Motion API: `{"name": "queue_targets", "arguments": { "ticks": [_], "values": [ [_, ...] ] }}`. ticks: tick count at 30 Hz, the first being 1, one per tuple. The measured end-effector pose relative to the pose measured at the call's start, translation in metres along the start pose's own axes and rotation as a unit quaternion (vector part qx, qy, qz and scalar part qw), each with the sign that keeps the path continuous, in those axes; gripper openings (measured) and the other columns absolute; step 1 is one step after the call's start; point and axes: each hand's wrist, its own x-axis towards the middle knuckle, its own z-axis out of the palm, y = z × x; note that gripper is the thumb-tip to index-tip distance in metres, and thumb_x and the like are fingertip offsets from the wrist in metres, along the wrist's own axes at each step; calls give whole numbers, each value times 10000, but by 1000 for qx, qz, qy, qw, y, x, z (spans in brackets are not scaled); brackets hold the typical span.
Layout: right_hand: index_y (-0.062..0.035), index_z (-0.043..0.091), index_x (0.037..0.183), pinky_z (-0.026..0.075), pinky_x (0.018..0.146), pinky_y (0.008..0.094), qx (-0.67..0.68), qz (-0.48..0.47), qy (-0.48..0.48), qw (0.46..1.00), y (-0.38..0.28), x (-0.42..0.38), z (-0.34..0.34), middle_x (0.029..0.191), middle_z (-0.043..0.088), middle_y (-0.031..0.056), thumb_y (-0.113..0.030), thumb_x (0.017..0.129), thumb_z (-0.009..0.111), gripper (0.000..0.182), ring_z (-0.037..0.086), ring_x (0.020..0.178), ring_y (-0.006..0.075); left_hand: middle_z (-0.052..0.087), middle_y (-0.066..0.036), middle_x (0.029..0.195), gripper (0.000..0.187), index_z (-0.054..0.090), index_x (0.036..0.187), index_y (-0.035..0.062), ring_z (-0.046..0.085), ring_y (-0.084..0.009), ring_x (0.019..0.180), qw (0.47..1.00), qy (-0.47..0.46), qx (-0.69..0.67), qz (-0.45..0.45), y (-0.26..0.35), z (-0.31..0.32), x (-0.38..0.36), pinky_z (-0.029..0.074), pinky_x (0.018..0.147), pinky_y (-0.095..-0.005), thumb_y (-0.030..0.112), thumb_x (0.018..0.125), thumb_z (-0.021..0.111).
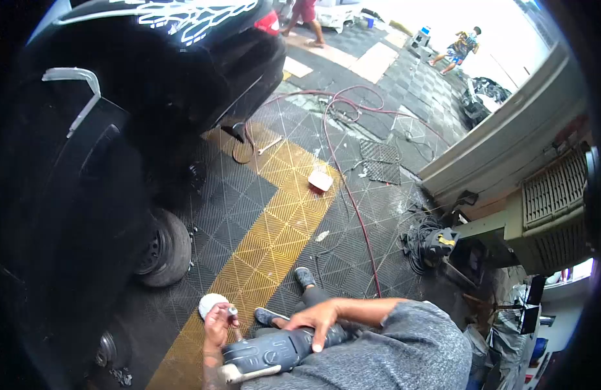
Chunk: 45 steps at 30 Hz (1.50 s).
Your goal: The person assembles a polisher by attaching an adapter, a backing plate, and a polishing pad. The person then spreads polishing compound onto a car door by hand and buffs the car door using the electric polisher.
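Note:
A dark power tool (268,351) with a pale side handle lies against the lower front of the grey shirt. My right hand (316,322) rests over its body, fingers curled round the far side and thumb toward me. Near the tool's metal shaft, my left hand (217,325) is closed at the edge of a white round pad (212,303). A small metallic piece (233,311) shows by its fingertips; whether it belongs to the pad is unclear.
A dark car (203,71) with a wheel (167,247) stands left. A red hose (359,218) crosses the tiled floor. White block (320,180), wrench (270,145) and coiled cable machine (437,240) lie beyond. Two people (305,19), (461,49) are far back.

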Motion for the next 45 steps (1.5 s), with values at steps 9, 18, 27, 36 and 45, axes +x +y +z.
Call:
{"name": "queue_targets", "arguments": {
  "ticks": [9, 18, 27, 36, 45],
  "values": [
    [138, 529, 1269, 471, 974, 381, -108, 103, -148, 978, -97, -56, -14, 1213, 652, 186, -566, 593, 929, 1055, 603, 1114, 256, 619, -77, 914, 415, 562, 1183, 3, 626, -175, 776, 987, 30, -25, 153, 78, 163, -42, 530, 707, -307, 386, 1025, 558],
    [58, 610, 1177, 535, 794, 368, -318, 122, -53, 939, -159, -104, 5, 1003, 724, 173, -400, 543, 935, 846, 702, 898, 263, 601, 1, 744, 532, 676, 965, 18, 524, -64, 602, 948, -102, 261, 152, 163, 237, -19, 420, 525, -245, 511, 1028, 484],
    [32, 628, 1115, 543, 736, 373, -413, 131, -28, 901, -198, -120, 6, 911, 715, 150, -415, 546, 919, 780, 701, 801, 290, 589, -123, 619, 459, 673, 821, -4, 551, -203, 548, 795, -203, 552, 150, 216, 308, 1, 453, 560, -359, 399, 1015, 570],
    [30, 649, 1107, 547, 721, 359, -407, 101, -22, 908, -193, -124, -3, 896, 724, 145, -386, 524, 937, 772, 710, 775, 272, 696, -64, 825, 343, 686, 1005, 28, 614, -134, 711, 829, -311, 429, 181, 207, 298, 18, 471, 643, -284, 362, 1006, 607],
    [41, 614, 1189, 540, 771, 356, -392, 105, -40, 913, -183, -127, -3, 968, 718, 153, -387, 552, 917, 825, 704, 857, 278, 690, -49, 796, 434, 691, 879, 7, 618, -103, 687, 786, -177, 592, 28, 210, 323, 6, 465, 611, -262, 429, 967, 643]
  ]
}}
